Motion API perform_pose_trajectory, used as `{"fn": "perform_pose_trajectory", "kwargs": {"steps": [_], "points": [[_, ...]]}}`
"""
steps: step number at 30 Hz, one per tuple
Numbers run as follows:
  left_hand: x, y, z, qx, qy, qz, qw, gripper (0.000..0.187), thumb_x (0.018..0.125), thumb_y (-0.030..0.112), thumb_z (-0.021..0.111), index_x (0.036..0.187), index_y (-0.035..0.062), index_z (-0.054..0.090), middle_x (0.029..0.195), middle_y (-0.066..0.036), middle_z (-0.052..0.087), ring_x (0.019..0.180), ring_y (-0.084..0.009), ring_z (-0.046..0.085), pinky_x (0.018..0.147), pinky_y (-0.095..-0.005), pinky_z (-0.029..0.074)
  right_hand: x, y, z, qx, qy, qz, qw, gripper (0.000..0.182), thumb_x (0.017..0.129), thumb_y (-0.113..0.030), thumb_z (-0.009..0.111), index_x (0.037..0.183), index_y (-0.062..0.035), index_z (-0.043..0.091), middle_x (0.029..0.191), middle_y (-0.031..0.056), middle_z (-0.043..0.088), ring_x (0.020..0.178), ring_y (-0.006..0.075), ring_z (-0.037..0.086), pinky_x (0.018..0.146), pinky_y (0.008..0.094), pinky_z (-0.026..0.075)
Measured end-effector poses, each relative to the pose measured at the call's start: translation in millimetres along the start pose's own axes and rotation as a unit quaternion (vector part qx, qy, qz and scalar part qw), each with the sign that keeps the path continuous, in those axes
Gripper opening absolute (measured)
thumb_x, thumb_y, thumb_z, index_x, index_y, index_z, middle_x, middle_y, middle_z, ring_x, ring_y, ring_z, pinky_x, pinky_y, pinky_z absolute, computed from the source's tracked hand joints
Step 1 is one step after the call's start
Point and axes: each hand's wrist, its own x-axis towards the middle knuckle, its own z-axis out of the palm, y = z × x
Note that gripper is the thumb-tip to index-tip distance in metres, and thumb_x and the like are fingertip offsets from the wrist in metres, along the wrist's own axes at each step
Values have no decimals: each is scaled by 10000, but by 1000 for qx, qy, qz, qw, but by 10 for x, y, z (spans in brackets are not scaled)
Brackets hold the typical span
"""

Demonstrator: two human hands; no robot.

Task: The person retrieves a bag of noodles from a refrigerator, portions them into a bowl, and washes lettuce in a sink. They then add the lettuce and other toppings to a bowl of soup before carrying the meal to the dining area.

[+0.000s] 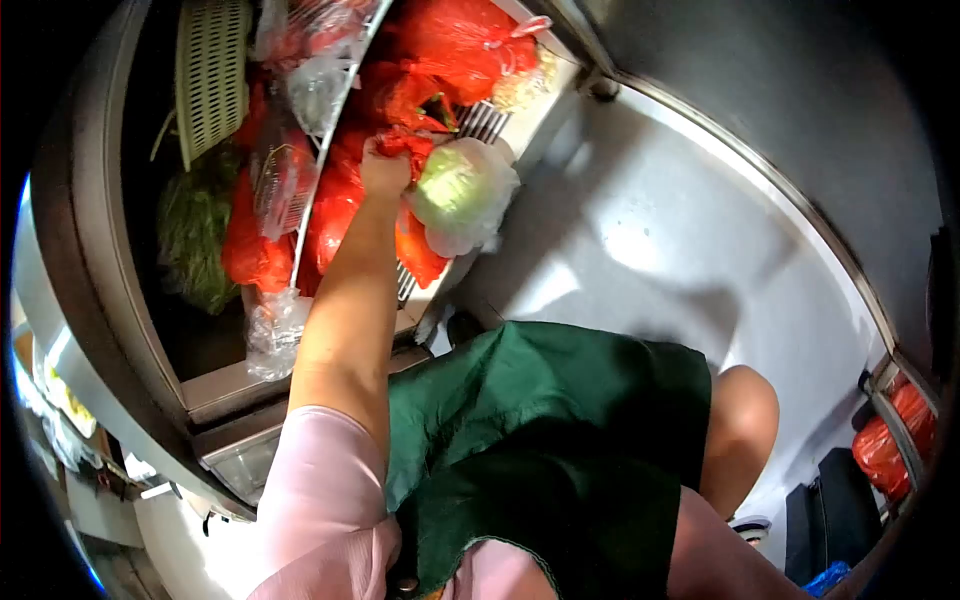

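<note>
My left hand [386, 172] reaches into the open fridge and is closed on the gathered red plastic of a red plastic bag [405, 143]. Just right of it sits a round pale-green vegetable in a clear bag [455, 188], which looks like a cabbage. Below the hand an orange-red bag [417, 250] lies on the metal rack. More red bags [335, 225] crowd around the wrist, their contents hidden. Farther back is a large knotted red bag [460, 45]. My right hand is out of view; only the right sleeve [725, 550] shows.
A white shelf edge [325, 150] crosses the fridge. Beyond it are a pale-green basket [213, 75], leafy greens [200, 235] and clear bags [275, 335]. The fridge door [790, 80] stands open at right. A green apron [560, 420] covers my lap.
</note>
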Motion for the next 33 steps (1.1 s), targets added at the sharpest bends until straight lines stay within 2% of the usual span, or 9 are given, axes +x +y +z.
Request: {"fn": "perform_pose_trajectory", "kwargs": {"steps": [4, 7, 10, 12, 14, 16, 23, 27, 33], "points": [[16, -66, 54, -51, -1, -17, 999, 482, 640, 123, 619, 1078, 41, 435, 956, -140, 586, 919, -229, 562, 787, -317, 441, -6, -9, 22, 5, -8, -10, 1000, 364, 790, -355, 477, 968, -52, 571, 870, 106, 576, 741, 193, 555, 590, 276, 451], [-159, 328, -49, 115, -36, -132, 984, 611, 664, 136, 586, 1206, 141, 305, 1190, -289, 305, 1050, -410, 421, 867, -404, 393, -41, -6, 5, 16, -12, -14, 1000, 356, 791, -345, 477, 974, -54, 569, 879, 106, 575, 751, 193, 553, 601, 277, 450], [-304, 432, -155, 110, -37, -26, 993, 677, 703, 311, 599, 1241, 81, 259, 1229, -342, 227, 1117, -437, 325, 940, -395, 314, -84, -17, -8, 21, -15, -19, 999, 347, 793, -335, 478, 979, -56, 567, 888, 106, 573, 762, 194, 552, 612, 278, 448], [-533, 633, -241, 8, -17, -63, 998, 809, 693, 456, 581, 1292, 65, 203, 1290, -336, 116, 1187, -436, 221, 981, -379, 253, -77, -34, -22, 22, -17, -28, 999, 342, 794, -329, 478, 983, -57, 566, 894, 106, 571, 769, 194, 551, 619, 279, 447], [-809, 765, -366, 29, 1, 31, 999, 844, 703, 468, 571, 1318, 72, 150, 1318, -314, 56, 1211, -434, 168, 1001, -385, 211, -80, -45, -28, 22, -17, -33, 999, 336, 795, -322, 479, 986, -58, 564, 900, 106, 570, 776, 195, 550, 626, 279, 446], [-1059, 807, -482, 160, 23, 171, 972, 835, 695, 442, 582, 1320, 89, 155, 1340, -272, 43, 1195, -482, 140, 992, -463, 187, -81, -60, -5, 26, -19, -39, 999, 331, 797, -315, 479, 990, -60, 563, 906, 106, 569, 783, 195, 549, 634, 280, 445], [-1526, 932, -783, 354, -76, 196, 911, 776, 703, 367, 607, 1318, 150, 187, 1356, -233, 9, 1180, -477, 194, 959, -472, 247, -25, -165, 79, 32, -18, -57, 998, 314, 801, -292, 481, 1002, -64, 558, 927, 106, 564, 808, 197, 545, 659, 283, 442], [-1403, 960, -695, 153, -214, 48, 963, 880, 654, 336, 671, 1324, 148, 132, 1353, -236, -17, 1148, -446, 291, 911, -413, 349, -3, -200, 131, 36, -17, -58, 997, 305, 803, -278, 481, 1009, -67, 556, 939, 106, 562, 822, 198, 543, 674, 284, 440], [-1205, 881, -234, 355, -156, -2, 922, 1023, 549, 408, 721, 1315, 97, 118, 1322, -249, 131, 1144, -391, 327, 945, -394, 314, 34, -225, 326, 48, -10, -62, 997, 293, 806, -258, 483, 1020, -70, 552, 956, 106, 558, 843, 200, 539, 696, 287, 437]]}}
